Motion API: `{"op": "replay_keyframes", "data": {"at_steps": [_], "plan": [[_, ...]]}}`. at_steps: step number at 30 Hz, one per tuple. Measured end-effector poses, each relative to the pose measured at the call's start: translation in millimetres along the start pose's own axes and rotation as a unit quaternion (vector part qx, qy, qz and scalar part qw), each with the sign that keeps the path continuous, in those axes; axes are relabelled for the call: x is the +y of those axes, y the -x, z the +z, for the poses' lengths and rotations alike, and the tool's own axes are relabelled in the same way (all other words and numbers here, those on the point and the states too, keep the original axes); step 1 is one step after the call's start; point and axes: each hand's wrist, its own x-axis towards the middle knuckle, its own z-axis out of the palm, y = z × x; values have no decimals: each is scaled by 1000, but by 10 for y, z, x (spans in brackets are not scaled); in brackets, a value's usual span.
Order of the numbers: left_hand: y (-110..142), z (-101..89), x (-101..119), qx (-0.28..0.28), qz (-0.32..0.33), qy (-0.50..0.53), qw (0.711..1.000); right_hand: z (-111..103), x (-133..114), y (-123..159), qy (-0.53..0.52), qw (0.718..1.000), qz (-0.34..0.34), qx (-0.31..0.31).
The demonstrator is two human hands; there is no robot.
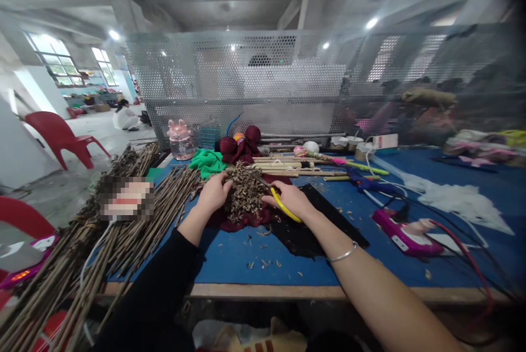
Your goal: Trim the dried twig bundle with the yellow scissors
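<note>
A heap of dried, curled brown plant pieces (245, 192) lies on a dark red cloth (242, 225) in front of me. My left hand (214, 193) is at the heap's left edge, with thumb and fingers bent around some of the dried stuff; their tips are partly hidden. On the right side, my right hand (290, 200) is closed on scissors with yellow handles (283, 207). The scissor blades point left into the heap and are hard to make out. A black cloth (329, 220) lies under my right wrist.
Long thin brown sticks (135, 226) fill the left side. Behind the heap are a green cloth (207, 163), a pink-lidded bottle (181, 140) and bamboo poles (283, 166). To the right lie a blue glue gun (372, 183), cables and a purple power strip (405, 234).
</note>
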Motion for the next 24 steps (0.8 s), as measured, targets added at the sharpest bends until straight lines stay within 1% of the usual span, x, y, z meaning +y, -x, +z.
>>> {"op": "replay_keyframes", "data": {"at_steps": [1, 3, 5, 6, 8, 9, 11, 12, 13, 14, 15, 16, 17, 18, 19, 22, 23, 24], "plan": [[-8, 6, -55, -23, -16, -34, 999, -2, -6, 2, 1, 1000, 1, -3], [-3, 24, -121, -77, -22, -89, 993, -7, -18, 5, -3, 1000, 4, -9], [10, 32, -131, -108, -2, -116, 987, -13, -32, 10, -14, 1000, 8, -6], [13, 29, -120, -110, 10, -116, 987, -19, -39, 12, -21, 1000, 10, -2], [8, 11, -87, -85, 23, -85, 992, -44, -58, 21, -43, 999, 12, 9], [2, 2, -70, -59, 23, -57, 996, -65, -70, 29, -60, 998, 11, 13], [-17, -3, -48, 10, 7, 12, 1000, -125, -95, 54, -123, 992, 11, -4], [-28, 7, -44, 41, -9, 53, 998, -163, -107, 72, -170, 985, 12, -29], [-39, 27, -44, 59, -31, 99, 993, -202, -119, 94, -238, 969, 15, -72], [-49, 55, -48, 66, -58, 151, 985, -242, -128, 118, -313, 943, 36, -109], [-58, 89, -52, 64, -85, 209, 972, -280, -135, 143, -379, 909, 46, -168], [-65, 126, -54, 55, -110, 269, 955, -315, -139, 167, -415, 882, 52, -217], [-69, 160, -51, 43, -131, 325, 935, -344, -141, 189, -430, 868, 59, -243], [-71, 188, -41, 35, -146, 373, 916, -367, -140, 206, -425, 866, 61, -254], [-68, 208, -22, 31, -157, 410, 898, -384, -138, 218, -402, 879, 55, -249], [-41, 218, 76, 26, -179, 474, 862, -393, -135, 222, -257, 951, -9, -175], [-25, 211, 118, 26, -187, 490, 851, -381, -139, 216, -202, 968, -31, -147], [-8, 202, 161, 24, -194, 503, 842, -361, -147, 210, -157, 979, -46, -126]]}}
